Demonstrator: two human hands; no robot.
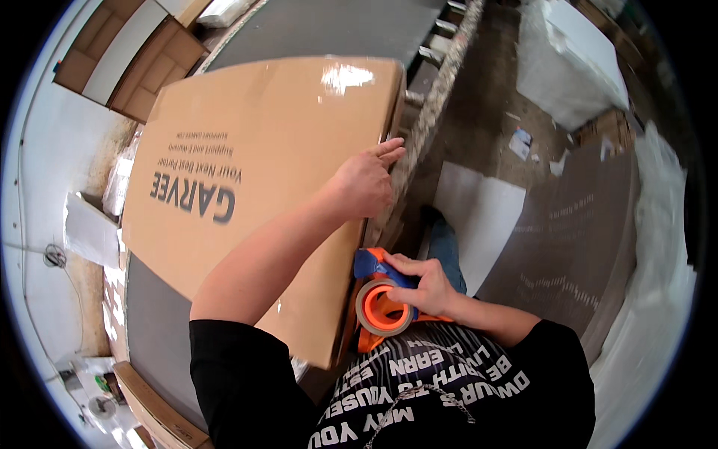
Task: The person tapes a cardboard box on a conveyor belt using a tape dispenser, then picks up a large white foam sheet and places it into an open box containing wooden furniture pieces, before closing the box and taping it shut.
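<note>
A large flat cardboard box [269, 142] with dark print lies on the grey work surface and fills the middle of the view. My left hand [364, 183] rests at the box's right edge. Two of its fingers stretch out over that edge, and the others bend down along the side. Close to my body, my right hand [428, 288] is closed around an orange and blue tape dispenser [368, 262]. A roll of tape [386, 307] sits on the dispenser, right beside the box's near right side. Glossy tape [346, 78] shines at the box's far end.
A roller conveyor's rough-edged rail [449, 75] runs along the right of the box. Grey stacked sheets [568, 247] and a white sheet [479, 217] are on the right. Wrapped white blocks [572, 63] stand farther back. More cartons [138, 56] lean at the far left.
</note>
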